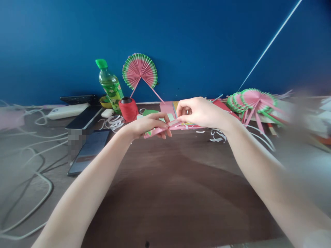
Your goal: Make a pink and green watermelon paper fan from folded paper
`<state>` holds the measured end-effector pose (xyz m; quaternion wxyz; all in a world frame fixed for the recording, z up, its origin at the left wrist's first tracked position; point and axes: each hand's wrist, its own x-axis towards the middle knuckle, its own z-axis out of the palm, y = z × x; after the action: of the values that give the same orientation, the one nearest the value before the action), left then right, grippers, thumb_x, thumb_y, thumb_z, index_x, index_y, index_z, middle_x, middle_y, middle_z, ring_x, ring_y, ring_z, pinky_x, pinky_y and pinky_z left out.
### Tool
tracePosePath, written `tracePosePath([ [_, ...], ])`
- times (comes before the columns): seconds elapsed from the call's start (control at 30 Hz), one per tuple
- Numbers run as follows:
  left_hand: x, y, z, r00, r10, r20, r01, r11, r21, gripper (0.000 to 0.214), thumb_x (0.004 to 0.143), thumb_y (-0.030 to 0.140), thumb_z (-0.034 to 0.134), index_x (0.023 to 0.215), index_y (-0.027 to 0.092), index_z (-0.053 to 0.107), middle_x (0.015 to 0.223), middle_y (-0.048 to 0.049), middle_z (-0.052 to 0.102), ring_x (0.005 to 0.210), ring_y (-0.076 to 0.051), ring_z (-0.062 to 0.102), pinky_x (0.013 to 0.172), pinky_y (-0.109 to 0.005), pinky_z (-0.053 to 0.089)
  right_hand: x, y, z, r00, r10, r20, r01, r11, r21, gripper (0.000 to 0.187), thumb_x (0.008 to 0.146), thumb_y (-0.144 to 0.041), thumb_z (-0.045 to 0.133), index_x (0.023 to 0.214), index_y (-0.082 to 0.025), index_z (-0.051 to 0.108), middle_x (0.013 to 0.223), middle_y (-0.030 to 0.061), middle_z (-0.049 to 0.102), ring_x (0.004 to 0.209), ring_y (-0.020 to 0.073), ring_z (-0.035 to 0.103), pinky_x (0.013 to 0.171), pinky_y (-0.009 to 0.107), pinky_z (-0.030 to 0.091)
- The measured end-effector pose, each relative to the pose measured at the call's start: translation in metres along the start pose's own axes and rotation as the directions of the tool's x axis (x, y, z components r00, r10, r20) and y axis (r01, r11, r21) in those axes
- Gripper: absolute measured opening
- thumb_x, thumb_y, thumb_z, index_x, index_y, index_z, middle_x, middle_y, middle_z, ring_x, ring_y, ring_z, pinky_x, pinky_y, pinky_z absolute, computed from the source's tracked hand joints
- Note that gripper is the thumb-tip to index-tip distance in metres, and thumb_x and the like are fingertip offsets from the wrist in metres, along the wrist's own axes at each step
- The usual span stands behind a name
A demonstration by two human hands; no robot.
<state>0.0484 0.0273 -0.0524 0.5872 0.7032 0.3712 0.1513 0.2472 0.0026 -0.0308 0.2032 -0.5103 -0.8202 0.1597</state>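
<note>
Between my two hands, above the dark table, a narrow pink paper strip (156, 131) is held at a slight slant. My left hand (149, 124) grips its left part, the fingers bent around it. At the strip's right end, my right hand (198, 112) pinches with thumb and fingertips. Behind the hands lie coloured paper sheets (167, 107), pink, yellow and red, partly hidden. A finished pink-and-green folded paper fan (140, 70) leans upright on the blue wall, with two pink handle sticks. More paper fans (254, 100) are piled at the right.
On the left stand a green-capped bottle (110, 84) and a red thread spool (128, 109). A phone (90, 150), a white power strip (67, 111) and loose cables (49, 184) lie on the dark table (165, 193). White paper scraps (218, 137) are near my right hand.
</note>
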Motion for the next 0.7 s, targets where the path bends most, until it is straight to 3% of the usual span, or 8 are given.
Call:
tracePosePath([
  [0.4,0.0021,-0.0010,0.0007,0.997,0.082,-0.007,-0.080,0.986,0.149,0.003,0.074,0.018,0.048,0.076,0.018,0.046,0.073,-0.0016,0.066,0.060,-0.011,0.057,0.055,-0.021,0.041,0.0031,0.0018,0.0044,0.999,-0.013,-0.032,0.012,0.999,-0.038,0.004,0.072,-0.022,0.055,0.072,-0.018,0.057,0.062,-0.0014,0.057,0.053,0.0089,0.046,0.054,0.026,0.031],
  [0.7,0.0013,0.0011,-0.0019,0.990,0.138,-0.034,-0.130,0.976,0.176,0.006,0.075,0.021,0.050,0.075,0.018,0.045,0.065,0.0010,0.061,0.058,-0.009,0.052,0.056,-0.021,0.039,0.0048,0.0065,0.0017,0.988,0.064,-0.138,-0.080,0.991,-0.109,0.024,0.070,-0.042,0.065,0.072,-0.019,0.058,0.065,0.0002,0.057,0.057,0.0103,0.046,0.056,0.028,0.030],
])
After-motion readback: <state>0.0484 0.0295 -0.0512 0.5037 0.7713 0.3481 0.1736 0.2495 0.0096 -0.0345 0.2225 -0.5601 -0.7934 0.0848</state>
